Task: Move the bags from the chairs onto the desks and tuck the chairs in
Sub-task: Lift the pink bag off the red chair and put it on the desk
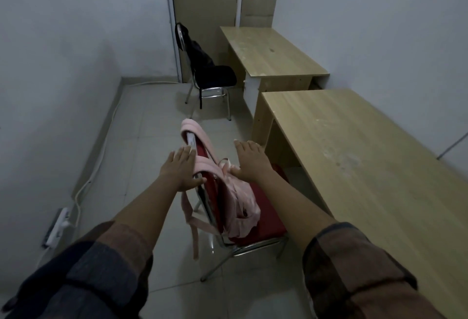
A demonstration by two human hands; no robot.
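Head view: both hands hover spread and empty at the red chair (263,220), the left hand (180,168) by the backrest top and the right hand (249,160) over the pink bag (239,202). Its straps loop over the backrest, so lifting it straight toward the near desk (367,156) could snag them and tip the chair. Farther off, a black bag (200,56) slumps on the black chair (215,77) beside the far desk (273,51), both chairs untucked.
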